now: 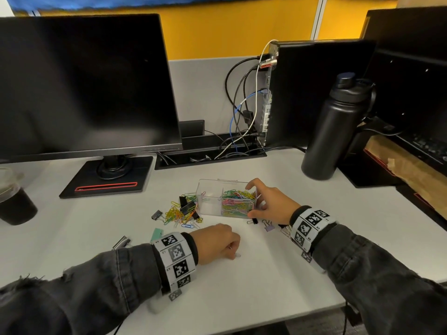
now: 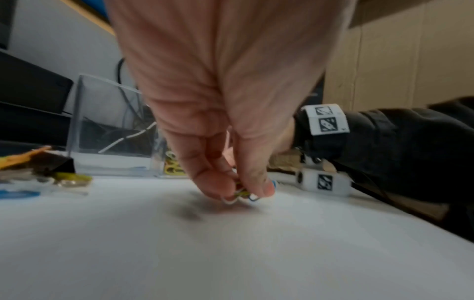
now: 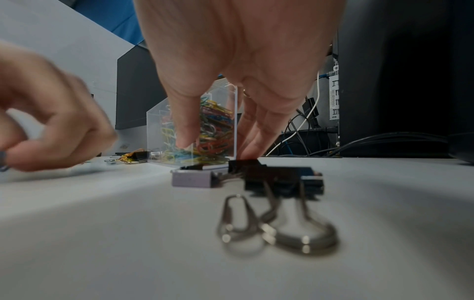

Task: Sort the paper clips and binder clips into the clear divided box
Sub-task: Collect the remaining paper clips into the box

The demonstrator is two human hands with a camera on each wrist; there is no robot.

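The clear divided box (image 1: 210,199) stands mid-desk. Its right compartment is full of coloured paper clips (image 1: 238,201); the left one looks almost empty. My right hand (image 1: 254,201) grips the box's right end, thumb (image 3: 184,138) on the near wall and fingers (image 3: 252,145) round the far side. My left hand (image 1: 232,252) hovers low over the desk in front of the box and pinches a few paper clips (image 2: 242,195) between thumb and fingers. A mixed pile of paper clips and black binder clips (image 1: 182,211) lies left of the box. A purple binder clip (image 1: 269,227) and a small black one (image 1: 252,221) lie by my right wrist.
Silver binder clips (image 1: 156,215) (image 1: 122,241) and a mint one (image 1: 157,233) lie to the left. A monitor on its stand (image 1: 106,180) is behind, a cup of dark drink (image 1: 14,201) far left, a black bottle (image 1: 333,131) and cables (image 1: 242,122) at back right.
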